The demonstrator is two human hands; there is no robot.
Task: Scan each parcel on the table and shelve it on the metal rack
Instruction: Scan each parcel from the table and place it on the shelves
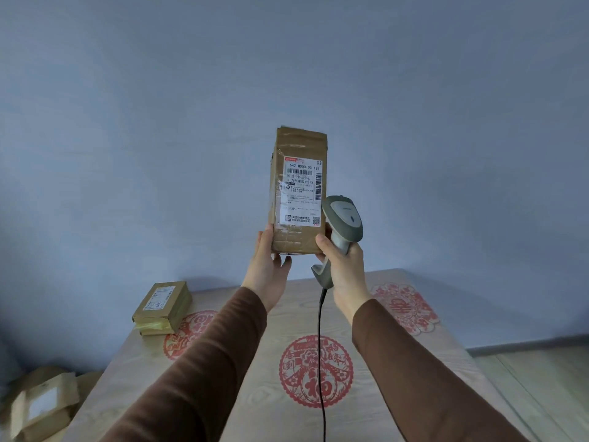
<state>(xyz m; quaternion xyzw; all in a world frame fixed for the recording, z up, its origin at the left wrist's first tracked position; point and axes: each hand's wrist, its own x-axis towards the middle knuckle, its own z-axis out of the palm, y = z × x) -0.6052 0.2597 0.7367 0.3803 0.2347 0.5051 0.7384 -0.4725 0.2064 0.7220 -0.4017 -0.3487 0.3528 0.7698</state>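
**Item held up for scanning: one parcel, label toward the wearer**

Left hand [269, 266]: closed around the lower end of the raised parcel [298, 189], thumb on the left edge, fingers under the base. Right hand [342, 263]: wrapped around the grip of the grey scanner [342, 223]; its thumb also rests against the parcel's lower right corner.

Parcel: brown, taped, upright, long axis vertical, held above the bench [430, 371] against the blue wall. White shipping label [302, 189] faces the camera. The scanner head sits just beside the label's lower right edge, to the parcel's right; the barcode lies up and to the left of it, so the right hand is the nearer one for aiming.

Also present: cable [320, 346] hanging from the scanner; second parcel [162, 307] lying flat on the bench's far left corner; further cartons [41, 403] below the bench at left.

Not determinable: the scanner's window direction and trigger finger; the metal rack is out of view; small label print is illegible.
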